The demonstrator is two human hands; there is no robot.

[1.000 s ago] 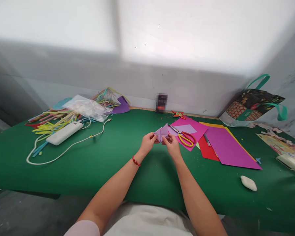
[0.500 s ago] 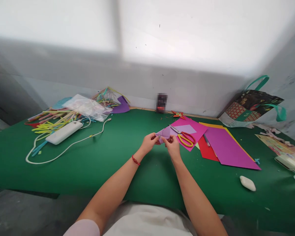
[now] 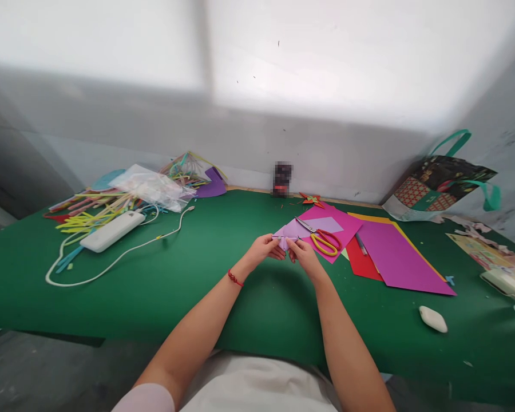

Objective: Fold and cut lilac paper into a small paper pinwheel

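Both my hands meet over the middle of the green table point(image 3: 197, 274). My left hand point(image 3: 264, 250), with a red bracelet at the wrist, pinches the left side of a folded lilac paper piece point(image 3: 286, 232). My right hand point(image 3: 302, 255) pinches its right side. The paper lies low and nearly flat, just above the table. Yellow-handled scissors point(image 3: 325, 240) rest on a magenta sheet point(image 3: 332, 229) right beside my right hand.
A large purple sheet point(image 3: 397, 257) over red and orange paper lies to the right. A white power bank point(image 3: 111, 230) with cable, coloured straws point(image 3: 90, 212) and a plastic bag point(image 3: 152, 189) sit at the left. A patterned tote bag point(image 3: 442, 183) and white eraser point(image 3: 433, 319) are at the right.
The lilac paper's raised pointed flap has been pressed down flat. Both hands have shifted slightly lower and toward me while keeping hold of it.
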